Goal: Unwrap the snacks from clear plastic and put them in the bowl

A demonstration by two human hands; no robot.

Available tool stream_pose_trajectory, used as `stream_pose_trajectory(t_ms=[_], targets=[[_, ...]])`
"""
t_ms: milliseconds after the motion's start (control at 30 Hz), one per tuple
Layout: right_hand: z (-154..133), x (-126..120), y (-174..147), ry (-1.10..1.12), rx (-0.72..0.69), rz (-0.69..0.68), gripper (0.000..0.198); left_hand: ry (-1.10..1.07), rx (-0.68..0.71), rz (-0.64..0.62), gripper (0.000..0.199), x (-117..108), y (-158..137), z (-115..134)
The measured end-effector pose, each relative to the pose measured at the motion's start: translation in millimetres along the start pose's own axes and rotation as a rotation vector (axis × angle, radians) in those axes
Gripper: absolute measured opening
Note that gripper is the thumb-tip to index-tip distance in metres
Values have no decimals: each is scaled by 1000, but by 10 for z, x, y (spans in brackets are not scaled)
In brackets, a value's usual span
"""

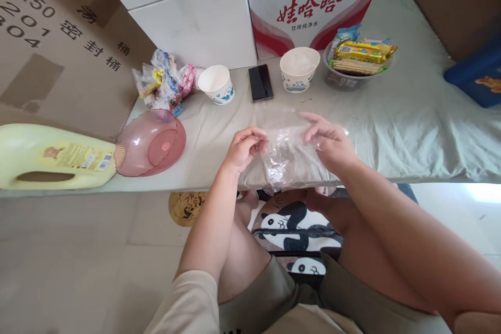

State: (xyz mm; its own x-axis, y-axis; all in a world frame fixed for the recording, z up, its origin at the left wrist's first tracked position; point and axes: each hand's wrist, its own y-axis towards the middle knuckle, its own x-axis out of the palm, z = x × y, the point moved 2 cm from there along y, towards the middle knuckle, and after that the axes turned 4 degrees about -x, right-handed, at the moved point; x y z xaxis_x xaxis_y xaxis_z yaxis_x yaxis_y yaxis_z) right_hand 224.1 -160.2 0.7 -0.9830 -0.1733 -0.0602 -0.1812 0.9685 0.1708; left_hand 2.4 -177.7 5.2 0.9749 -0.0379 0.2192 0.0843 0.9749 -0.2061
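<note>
A clear plastic bag (282, 148) is stretched between my two hands at the front edge of the cloth-covered surface. My left hand (246, 150) pinches its left side with thumb and fingertips. On the other side, my right hand (332, 142) grips the bag with its fingers partly bent; those fingertips are slightly blurred. The see-through film hangs just over the edge, and I cannot make out anything inside it. Beyond the hands lie a black phone (260, 83), a white paper cup (217, 85) and another paper cup (299, 70) with whitish, translucent contents.
A bowl (344, 80) of wrapped snacks stands at the back right. To the left are crumpled wrappers (162, 81), a tipped pink plastic bowl (156, 143) and a yellow-green jug (58, 159) lying flat. Cardboard boxes (188, 21) line the back; a blue container (477, 73) is far right.
</note>
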Motion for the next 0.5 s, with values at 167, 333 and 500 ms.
stream_pose_trajectory(t_ms=[167, 333, 500], targets=[[195, -142, 112, -78, 110, 303, 35, 334, 138, 148, 27, -115, 172, -94], [92, -156, 105, -277, -52, 232, 29, 510, 219, 281, 23, -107, 146, -92], [53, -75, 85, -139, -2, 18, 69, 14, 65, 121, 54, 3, 36, -26]])
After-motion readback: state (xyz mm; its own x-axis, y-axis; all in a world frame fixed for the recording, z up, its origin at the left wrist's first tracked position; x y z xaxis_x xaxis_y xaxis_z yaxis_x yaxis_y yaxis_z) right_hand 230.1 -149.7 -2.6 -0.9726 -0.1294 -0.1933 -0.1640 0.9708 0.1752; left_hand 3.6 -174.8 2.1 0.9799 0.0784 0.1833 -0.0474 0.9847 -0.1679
